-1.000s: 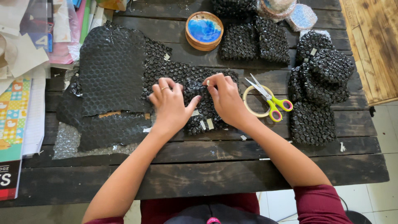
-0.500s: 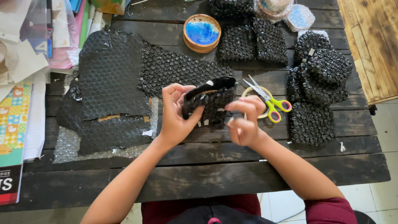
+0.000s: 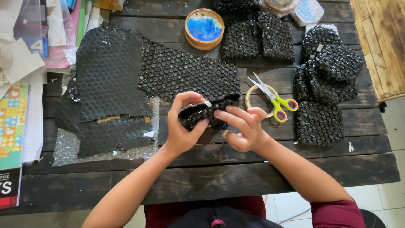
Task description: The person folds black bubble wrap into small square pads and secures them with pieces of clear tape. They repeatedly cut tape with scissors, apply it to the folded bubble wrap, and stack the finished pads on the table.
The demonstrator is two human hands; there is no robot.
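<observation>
My left hand (image 3: 182, 126) grips a small bundle wrapped in black bubble wrap (image 3: 206, 112), lifted on edge just above the dark wooden table (image 3: 211, 173). My right hand (image 3: 244, 128) presses its fingertips against the bundle's right side, with a bit of pale tape near the top. Behind the hands lie flat sheets of black bubble wrap (image 3: 185, 74). A tape roll (image 3: 253, 93) with yellow-and-pink scissors (image 3: 274, 99) resting on it sits just right of my right hand.
A round wooden disc with a blue centre (image 3: 204, 28) stands at the back. Several wrapped black bundles (image 3: 325, 80) are piled at the right and back. Larger black sheets (image 3: 107, 84) lie at the left, beside papers and books (image 3: 21, 84).
Both hands were pressing the wrapped bundle flat on the table; they have since lifted it and turned it on edge, the left hand gripping it, the right working at its side.
</observation>
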